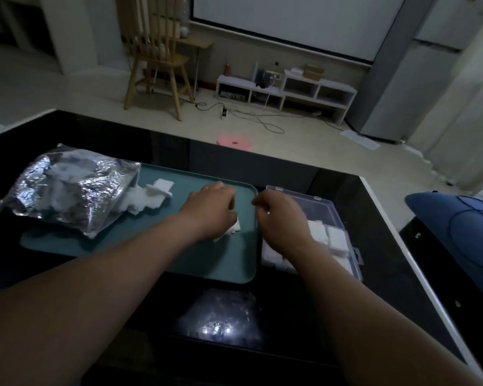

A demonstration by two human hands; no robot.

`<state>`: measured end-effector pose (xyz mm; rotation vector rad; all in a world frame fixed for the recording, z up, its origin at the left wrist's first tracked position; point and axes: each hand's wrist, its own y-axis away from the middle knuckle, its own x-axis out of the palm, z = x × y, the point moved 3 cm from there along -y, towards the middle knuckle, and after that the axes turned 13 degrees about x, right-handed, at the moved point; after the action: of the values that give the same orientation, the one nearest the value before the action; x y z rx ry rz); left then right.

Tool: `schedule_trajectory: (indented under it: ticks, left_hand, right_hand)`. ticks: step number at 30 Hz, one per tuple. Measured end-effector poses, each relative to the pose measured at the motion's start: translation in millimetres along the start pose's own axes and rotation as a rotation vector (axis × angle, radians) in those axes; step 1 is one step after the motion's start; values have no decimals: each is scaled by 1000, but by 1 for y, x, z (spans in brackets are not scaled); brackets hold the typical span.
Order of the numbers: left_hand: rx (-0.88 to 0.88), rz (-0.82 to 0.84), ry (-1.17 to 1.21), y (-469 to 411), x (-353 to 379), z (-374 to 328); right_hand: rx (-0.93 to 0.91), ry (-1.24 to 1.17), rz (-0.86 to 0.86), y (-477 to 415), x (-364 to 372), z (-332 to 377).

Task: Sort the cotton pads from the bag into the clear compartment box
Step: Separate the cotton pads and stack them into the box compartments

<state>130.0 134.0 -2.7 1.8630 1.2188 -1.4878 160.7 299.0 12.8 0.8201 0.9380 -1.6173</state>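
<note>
Curling over a small clump of soft white square cotton pads (232, 229), our left hand (210, 211) grips them low on the flat teal plastic tray (248, 275), fingers bent round the stack. Our right hand (280, 218) hovers just beside it at the tray's edge, fingers curled inward; we cannot tell whether it pinches a pad or nothing.

We judge the step to be squaring a batch before passing it across. We should keep the pads flat and aligned, squeeze lightly because the fluffy fibre crushes and snags, and lower them together into a free cell.

Right of the tray lies the clear hard-plastic compartment box (343, 215), its near cells holding neat pads. To the left, the crinkled silver foil bag (67, 190) spills a loose heap of pads (140, 201) onto the tray, all on a glossy black table (304, 176).
</note>
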Motion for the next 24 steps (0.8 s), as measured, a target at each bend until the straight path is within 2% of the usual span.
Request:
schedule_trajectory:
  ticks: [5, 9, 12, 17, 24]
  left_hand:
    - [15, 112, -30, 19, 6, 25]
    - [64, 150, -61, 19, 24, 22]
    - [89, 100, -22, 16, 22, 21]
    - [133, 149, 28, 21, 18, 23]
    - [154, 219, -91, 28, 12, 20]
  right_hand:
    - [55, 216, 196, -11, 36, 27]
    - [57, 276, 280, -12, 48, 36]
    - [45, 260, 302, -11, 50, 35]
    - [63, 206, 330, -5, 44, 35]
    - [172, 82, 253, 0, 31, 36]
